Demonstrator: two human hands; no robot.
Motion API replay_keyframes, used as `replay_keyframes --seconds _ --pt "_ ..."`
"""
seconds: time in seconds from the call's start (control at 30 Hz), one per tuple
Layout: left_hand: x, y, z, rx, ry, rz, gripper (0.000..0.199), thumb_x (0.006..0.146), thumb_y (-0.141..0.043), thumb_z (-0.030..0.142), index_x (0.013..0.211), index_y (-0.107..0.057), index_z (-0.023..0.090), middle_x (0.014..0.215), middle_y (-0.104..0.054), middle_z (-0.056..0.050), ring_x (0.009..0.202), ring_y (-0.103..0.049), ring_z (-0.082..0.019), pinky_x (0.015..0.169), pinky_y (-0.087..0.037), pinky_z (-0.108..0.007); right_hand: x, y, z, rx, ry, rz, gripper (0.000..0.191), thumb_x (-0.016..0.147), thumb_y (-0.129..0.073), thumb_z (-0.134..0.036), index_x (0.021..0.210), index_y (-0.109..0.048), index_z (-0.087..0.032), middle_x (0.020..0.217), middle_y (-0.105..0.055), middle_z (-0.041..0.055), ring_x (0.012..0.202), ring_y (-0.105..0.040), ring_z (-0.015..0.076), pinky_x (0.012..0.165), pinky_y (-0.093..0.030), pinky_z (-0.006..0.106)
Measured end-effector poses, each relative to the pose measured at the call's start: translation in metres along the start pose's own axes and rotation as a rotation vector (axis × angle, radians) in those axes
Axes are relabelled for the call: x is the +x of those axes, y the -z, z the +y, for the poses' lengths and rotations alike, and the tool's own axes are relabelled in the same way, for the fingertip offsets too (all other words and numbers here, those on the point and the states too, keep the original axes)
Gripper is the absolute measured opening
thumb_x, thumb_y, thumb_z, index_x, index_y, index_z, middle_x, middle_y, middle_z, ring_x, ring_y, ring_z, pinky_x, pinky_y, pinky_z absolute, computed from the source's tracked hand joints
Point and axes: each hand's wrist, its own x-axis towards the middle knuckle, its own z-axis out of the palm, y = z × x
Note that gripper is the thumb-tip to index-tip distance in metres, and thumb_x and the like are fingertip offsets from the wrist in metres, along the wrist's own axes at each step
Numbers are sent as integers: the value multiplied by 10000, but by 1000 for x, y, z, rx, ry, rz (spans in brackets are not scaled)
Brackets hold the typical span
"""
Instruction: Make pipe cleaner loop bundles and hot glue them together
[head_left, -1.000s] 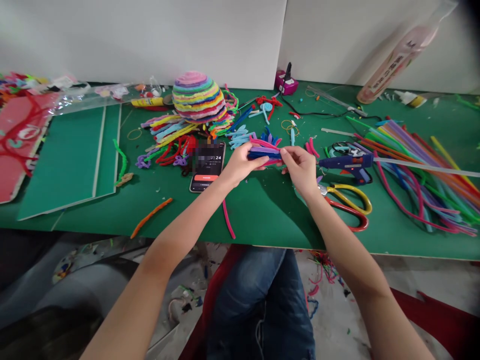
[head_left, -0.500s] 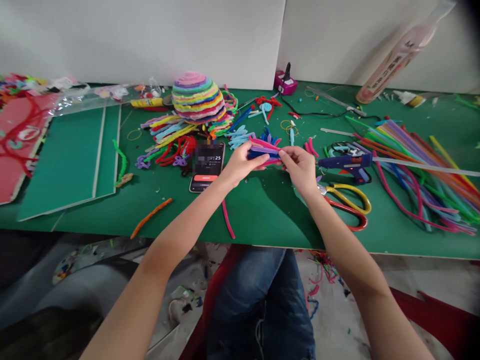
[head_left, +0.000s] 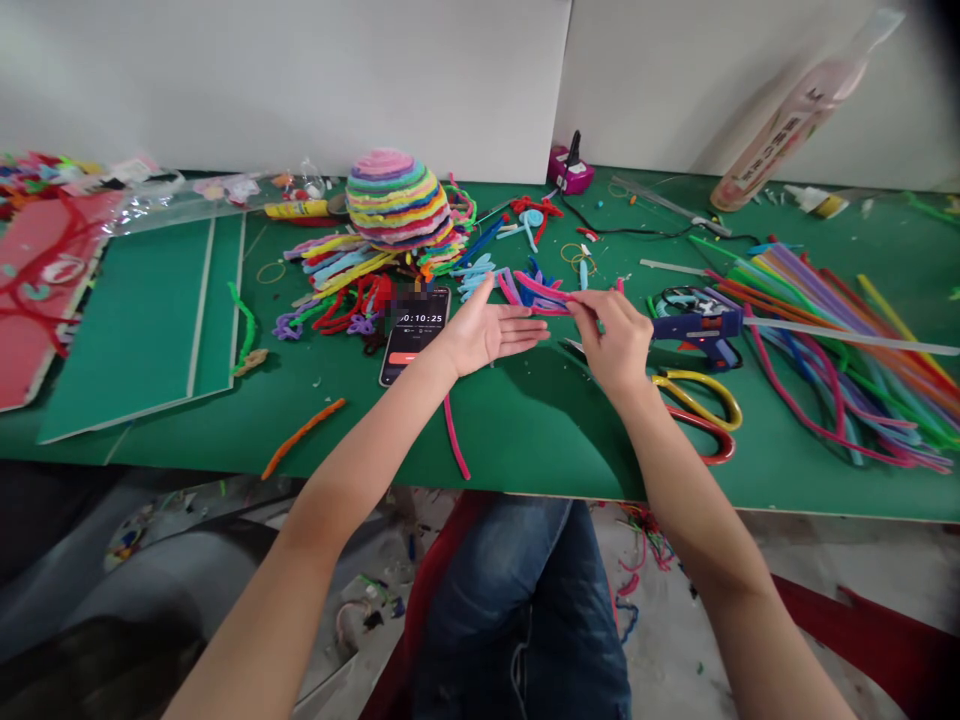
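Head view: one bundle of chenille stems [head_left: 550, 294], pink and purple with some blue, held over the middle of the green desk [head_left: 540, 440]. Right hand [head_left: 616, 338]: closed, with the bundle's right-hand end pinched between thumb and fingers. Left hand [head_left: 486, 335]: opened flat, palm turned up, fingers extended toward the right and placed just beneath the bundle; nothing is gripped by it, and whether the stems are touched cannot be told.

Step, as judged: stems are being gathered and arranged, with the weight borne by the right-hand pinch alone. By the next move, a steady pinch and level ends would be called for, so that no stem is let slip.

Orientation: long axis laid roughly crosswise, left to right, tilted slightly; free ends pointed left and a little away from the person, pinched end toward the right. The far left tips are confused in view with blue pieces behind.

Adjacent items: blue hot glue gun [head_left: 697, 325], placed right of the right hand; scissors [head_left: 694, 376], yellow and red handles, partly covered by the right hand; smartphone [head_left: 415, 335], partly hidden by the left arm.
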Motion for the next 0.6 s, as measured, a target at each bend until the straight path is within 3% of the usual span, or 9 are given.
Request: replay_keyframes --seconds 0.2,0.3,0.37,0.47,0.6 --pt "-3 -5 6 -69 -63 9 520 822 -458 660 880 -653 181 989 -739 -141 1116 -643 -269 940 -522 -410 -3 -3 3 -101 234 -179 261 953 -460 -309 976 -714 -252 1008 -722 73 913 -660 202 819 -531 362" --pt "1 -1 2 -149 -87 62 310 849 -523 472 900 -641 189 968 -740 -92 1070 -662 -222 959 -517 -381 -3 -3 1 -62 261 -203 211 912 -549 -358 969 -714 -239 1005 -721 74 911 -660 205 824 -528 364" --pt "4 2 -1 -210 -78 104 139 826 -581 312 883 -630 196 913 -739 -54 1011 -679 -186 957 -517 -351 -2 -3 0 4 155 -145 229 888 -580 -408 968 -703 -232 968 -716 72 857 -662 194 777 -533 349" --pt "6 4 -4 -244 -51 145 36 794 -631 210 819 -611 192 811 -719 -23 898 -691 -155 926 -523 -330 1 -2 0 177 -145 -36 278 905 -528 -456 983 -666 -228 879 -695 58 696 -641 153 635 -521 312" --pt "4 1 -5 -220 -42 134 43 803 -641 180 836 -614 186 783 -700 -14 765 -676 -126 862 -527 -321 5 -6 2 453 -424 -111 334 825 -596 -530 965 -614 -227 851 -675 45 664 -637 143 544 -485 277"
